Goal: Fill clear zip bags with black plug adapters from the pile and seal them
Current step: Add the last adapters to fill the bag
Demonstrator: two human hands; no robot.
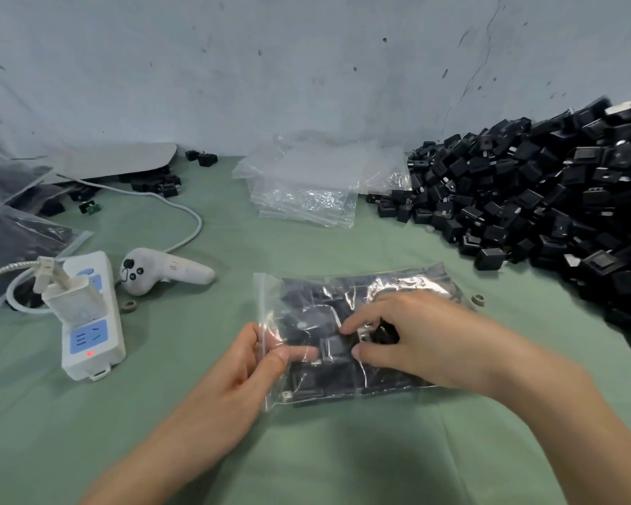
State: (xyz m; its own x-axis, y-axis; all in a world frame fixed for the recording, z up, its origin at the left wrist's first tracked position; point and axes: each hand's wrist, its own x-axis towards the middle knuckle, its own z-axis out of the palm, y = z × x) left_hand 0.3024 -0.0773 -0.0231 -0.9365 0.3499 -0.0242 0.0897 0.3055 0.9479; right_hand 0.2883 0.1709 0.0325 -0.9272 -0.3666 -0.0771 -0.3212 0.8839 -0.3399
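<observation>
A clear zip bag lies flat on the green cloth in front of me, packed with several black plug adapters. My left hand pinches the bag's left edge, its thumb on top of the plastic and a finger inside the mouth. My right hand rests on the bag's middle with curled fingers, gripping a black adapter at the bag. The big pile of black adapters slopes up at the right. A stack of empty clear bags sits at the back centre.
A white power strip with a plugged-in charger stands at the left, its cable looping behind. A white handheld controller lies beside it. Filled bags and loose adapters sit at the far left. A pale wall closes the back.
</observation>
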